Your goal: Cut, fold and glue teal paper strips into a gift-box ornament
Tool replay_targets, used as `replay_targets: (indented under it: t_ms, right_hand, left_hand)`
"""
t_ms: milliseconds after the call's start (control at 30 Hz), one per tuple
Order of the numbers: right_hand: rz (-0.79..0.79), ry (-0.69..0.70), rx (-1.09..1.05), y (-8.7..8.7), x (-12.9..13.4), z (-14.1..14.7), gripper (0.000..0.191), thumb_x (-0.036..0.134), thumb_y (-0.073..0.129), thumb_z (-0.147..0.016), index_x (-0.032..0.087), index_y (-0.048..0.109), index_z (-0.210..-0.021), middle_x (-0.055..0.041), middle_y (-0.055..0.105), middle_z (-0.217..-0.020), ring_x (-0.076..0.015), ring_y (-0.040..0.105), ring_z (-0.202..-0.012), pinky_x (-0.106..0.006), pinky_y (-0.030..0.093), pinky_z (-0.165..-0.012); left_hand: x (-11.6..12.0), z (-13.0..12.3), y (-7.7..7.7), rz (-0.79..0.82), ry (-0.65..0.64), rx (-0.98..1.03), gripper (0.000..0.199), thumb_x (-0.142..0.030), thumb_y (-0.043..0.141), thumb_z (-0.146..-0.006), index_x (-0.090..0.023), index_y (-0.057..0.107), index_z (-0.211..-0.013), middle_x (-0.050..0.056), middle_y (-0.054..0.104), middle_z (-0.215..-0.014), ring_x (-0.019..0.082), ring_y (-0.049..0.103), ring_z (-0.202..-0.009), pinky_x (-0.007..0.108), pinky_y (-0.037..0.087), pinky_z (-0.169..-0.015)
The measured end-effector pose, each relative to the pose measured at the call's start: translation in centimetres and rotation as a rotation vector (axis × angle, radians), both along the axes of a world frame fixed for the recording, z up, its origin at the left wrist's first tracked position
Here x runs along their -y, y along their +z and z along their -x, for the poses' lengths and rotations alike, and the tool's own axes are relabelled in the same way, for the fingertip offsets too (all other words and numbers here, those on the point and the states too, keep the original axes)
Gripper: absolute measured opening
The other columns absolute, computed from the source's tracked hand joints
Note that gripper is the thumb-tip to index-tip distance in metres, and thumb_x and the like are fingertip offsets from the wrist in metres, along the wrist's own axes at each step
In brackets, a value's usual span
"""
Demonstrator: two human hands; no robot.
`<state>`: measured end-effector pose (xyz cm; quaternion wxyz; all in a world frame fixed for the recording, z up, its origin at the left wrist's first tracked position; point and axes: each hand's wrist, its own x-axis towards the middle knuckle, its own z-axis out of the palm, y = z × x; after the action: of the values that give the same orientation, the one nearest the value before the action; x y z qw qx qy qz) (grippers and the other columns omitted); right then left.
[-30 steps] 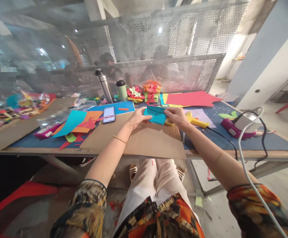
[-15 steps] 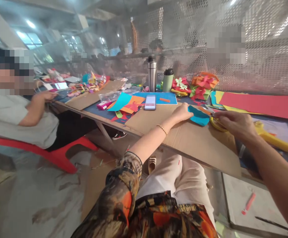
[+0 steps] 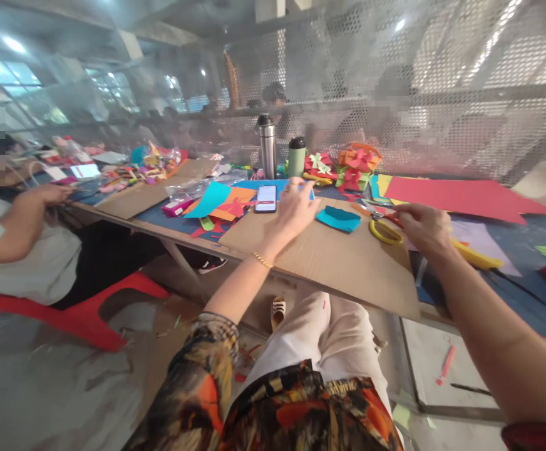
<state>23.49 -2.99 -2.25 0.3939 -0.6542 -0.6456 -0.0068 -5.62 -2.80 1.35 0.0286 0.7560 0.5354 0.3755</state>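
My left hand [image 3: 297, 207] hovers over the cardboard sheet [image 3: 301, 257] beside the phone [image 3: 266, 198], fingers loosely bent and apart, holding nothing visible. To its right a teal piece of paper [image 3: 339, 219] lies on the cardboard. My right hand [image 3: 427, 228] is closed at the cardboard's right end, with a small red thing [image 3: 396, 218] at its fingertips that I cannot identify. Just left of that hand are yellow-handled scissors [image 3: 386, 232] and an orange strip-like thing [image 3: 361, 208].
A steel flask [image 3: 268, 150] and a green bottle [image 3: 296, 158] stand behind, beside folded paper flowers [image 3: 355, 166]. Red paper sheets [image 3: 456, 195] lie at right, near a yellow tool [image 3: 477, 255] with a black cord. Another person [image 3: 24, 244] sits at left on a red chair [image 3: 108, 313].
My left hand has let go of the teal paper and moved left and up from it. The paper now lies on the cardboard. My right hand stays near the scissors. The view has shifted right.
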Motion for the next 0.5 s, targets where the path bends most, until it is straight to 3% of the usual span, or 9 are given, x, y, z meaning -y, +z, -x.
replay_targets:
  t_ms: [67,133,300,400,500]
  right_hand:
    - [0.019,-0.012,-0.032,-0.2,-0.2,-0.1,0.042,0.019,0.053,-0.081,0.014,0.084,-0.108,-0.0156,0.083,-0.092,-0.0256,0.072,-0.076,-0.036,0.053,-0.073]
    - [0.030,-0.017,-0.056,-0.4,-0.5,-0.2,0.042,0.020,0.054,-0.082,0.016,0.084,-0.110,-0.0138,0.084,-0.097,-0.0250,0.073,-0.079,-0.036,0.054,-0.077]
    - [-0.047,0.077,-0.150,-0.7,-1.4,0.0,0.038,0.020,0.054,-0.081,0.017,0.084,-0.104,-0.0118,0.083,-0.095,-0.0260,0.075,-0.086,-0.037,0.056,-0.082]
    - [-0.050,0.091,-0.152,-0.8,-1.7,0.2,0.037,0.020,0.054,-0.079,0.017,0.084,-0.101,-0.0101,0.083,-0.090,-0.0254,0.075,-0.083,-0.038,0.057,-0.082]
    - [-0.056,0.097,-0.147,-0.9,-1.7,0.2,0.035,0.019,0.055,-0.078,0.018,0.085,-0.097,-0.0093,0.082,-0.088,-0.0259,0.075,-0.084,-0.039,0.057,-0.085]
  left_hand:
    - [1.7,4.1,0.1,-0.024,0.088,-0.088,0.039,-0.020,0.065,-0.094,-0.015,0.066,-0.133,0.023,0.051,-0.153,0.042,0.046,-0.146,0.055,0.031,-0.125]
    - [3.4,9.1,0.0,-0.041,0.280,-0.163,0.042,-0.022,0.065,-0.091,-0.017,0.066,-0.133,0.023,0.046,-0.160,0.045,0.038,-0.152,0.063,0.023,-0.126]
    - [5.8,20.6,-0.4,0.109,0.673,-0.257,0.073,-0.048,0.072,-0.082,-0.022,0.054,-0.148,0.015,0.037,-0.172,0.053,0.019,-0.160,0.069,0.013,-0.127]
    - [5.8,23.7,-0.5,0.168,0.702,-0.280,0.069,-0.053,0.059,-0.086,-0.025,0.052,-0.148,0.006,0.050,-0.166,0.047,0.033,-0.155,0.066,0.019,-0.126]
    - [5.6,24.2,-0.7,0.175,0.678,-0.257,0.048,-0.051,0.047,-0.093,-0.026,0.067,-0.129,0.001,0.075,-0.133,0.041,0.054,-0.138,0.061,0.026,-0.121]
